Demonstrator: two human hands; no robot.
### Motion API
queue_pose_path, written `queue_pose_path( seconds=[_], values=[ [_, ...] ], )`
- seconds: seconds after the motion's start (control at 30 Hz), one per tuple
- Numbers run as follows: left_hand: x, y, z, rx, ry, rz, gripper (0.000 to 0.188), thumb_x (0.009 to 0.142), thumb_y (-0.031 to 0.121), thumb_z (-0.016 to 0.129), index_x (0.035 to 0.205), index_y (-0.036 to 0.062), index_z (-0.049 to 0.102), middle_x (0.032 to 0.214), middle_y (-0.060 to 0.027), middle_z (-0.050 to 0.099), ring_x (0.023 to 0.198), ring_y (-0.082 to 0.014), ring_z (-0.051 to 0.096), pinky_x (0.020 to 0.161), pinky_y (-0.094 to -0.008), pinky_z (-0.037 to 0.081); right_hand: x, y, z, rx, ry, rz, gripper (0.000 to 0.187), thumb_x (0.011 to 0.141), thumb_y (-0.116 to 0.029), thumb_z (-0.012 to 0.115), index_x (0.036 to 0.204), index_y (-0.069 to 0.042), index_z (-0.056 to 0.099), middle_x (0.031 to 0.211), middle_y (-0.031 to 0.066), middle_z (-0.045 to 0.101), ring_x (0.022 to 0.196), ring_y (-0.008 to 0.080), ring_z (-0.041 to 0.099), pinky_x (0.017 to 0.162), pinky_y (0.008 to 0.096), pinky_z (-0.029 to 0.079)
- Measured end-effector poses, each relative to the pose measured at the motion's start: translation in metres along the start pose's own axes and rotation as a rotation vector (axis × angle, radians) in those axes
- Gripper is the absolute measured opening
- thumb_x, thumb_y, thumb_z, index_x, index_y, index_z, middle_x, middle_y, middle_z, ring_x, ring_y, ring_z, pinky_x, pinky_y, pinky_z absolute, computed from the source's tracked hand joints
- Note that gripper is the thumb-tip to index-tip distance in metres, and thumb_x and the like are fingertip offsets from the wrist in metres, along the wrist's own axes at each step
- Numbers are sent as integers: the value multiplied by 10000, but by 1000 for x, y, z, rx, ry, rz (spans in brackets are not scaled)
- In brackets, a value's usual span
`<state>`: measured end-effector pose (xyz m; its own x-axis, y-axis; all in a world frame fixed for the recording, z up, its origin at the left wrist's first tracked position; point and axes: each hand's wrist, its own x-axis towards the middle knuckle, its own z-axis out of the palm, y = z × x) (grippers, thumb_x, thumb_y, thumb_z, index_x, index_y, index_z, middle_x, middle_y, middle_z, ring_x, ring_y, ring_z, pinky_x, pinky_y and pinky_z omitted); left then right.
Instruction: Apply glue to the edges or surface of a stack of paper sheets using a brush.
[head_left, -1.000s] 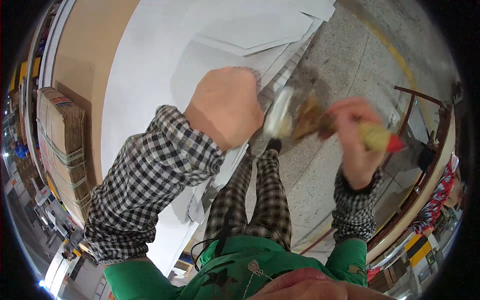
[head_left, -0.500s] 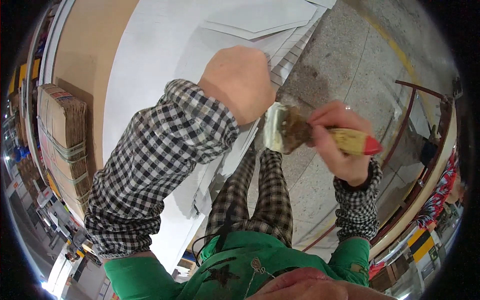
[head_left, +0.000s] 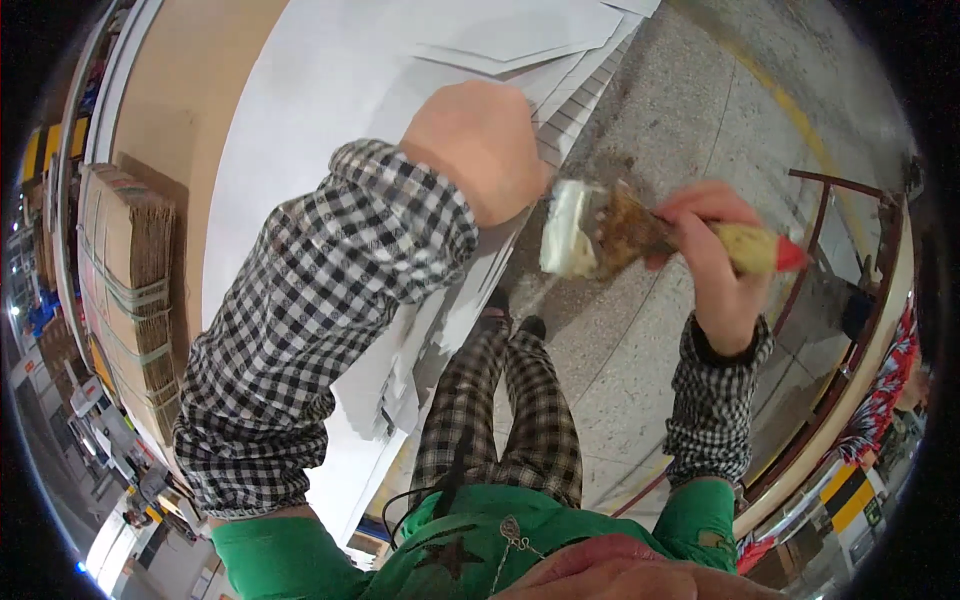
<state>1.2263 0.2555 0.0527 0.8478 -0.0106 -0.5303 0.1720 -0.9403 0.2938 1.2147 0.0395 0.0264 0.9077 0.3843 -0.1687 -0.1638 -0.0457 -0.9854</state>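
White desk (head_left: 300,120) filling ten to twelve o'clock, spread with large white sheets (head_left: 520,30) fanned in an overlapping stack (head_left: 450,300) along its edge toward six. Speckled grey floor (head_left: 680,130) from one to five o'clock, crossed by a yellow line (head_left: 790,110).

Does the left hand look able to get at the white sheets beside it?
Probably yes. The left hand rests at the near edge of the stack of white sheets, with nothing between them. The right hand holds the brush off to the side.
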Motion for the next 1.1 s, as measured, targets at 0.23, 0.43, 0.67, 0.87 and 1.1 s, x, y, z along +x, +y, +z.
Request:
queue_pose_path(
  seconds=[0.23,0.43,0.67,0.87,1.1],
  values=[
    [-2,-7,-14,228,104,-47,685,759,521,606,944,-135,535,1016,-315,550,882,-327,596,728,-377,510,2,-35,-6,-90,157,-173,169,866,-74,434,828,54,536,893,151,544,625,159,540,499,261,468],
    [6,-1,43,590,52,-418,988,693,554,652,1228,-182,265,1207,-388,373,1113,-412,471,844,-378,485,43,-10,-46,-14,142,-168,113,850,-19,472,814,49,556,896,116,565,716,140,551,524,245,488],
    [17,-21,14,57,-21,-225,654,705,284,709,1089,-117,364,997,-348,474,821,-409,563,652,-422,494,52,-16,-40,91,136,-117,101,856,-26,491,838,53,551,897,113,565,630,147,571,544,253,489],
    [11,-6,20,216,182,-164,446,711,118,625,1056,-61,406,856,-301,560,765,-410,582,679,-445,484,60,-23,-34,128,197,-179,98,858,-27,497,846,54,551,890,107,576,637,144,580,554,259,494],
    [22,11,0,-68,33,-39,246,718,110,527,850,-97,507,729,-287,558,753,-426,555,688,-457,449,82,-2,-48,34,194,-285,79,845,-62,556,844,16,570,786,61,599,622,119,595,572,245,492]
  ],
)
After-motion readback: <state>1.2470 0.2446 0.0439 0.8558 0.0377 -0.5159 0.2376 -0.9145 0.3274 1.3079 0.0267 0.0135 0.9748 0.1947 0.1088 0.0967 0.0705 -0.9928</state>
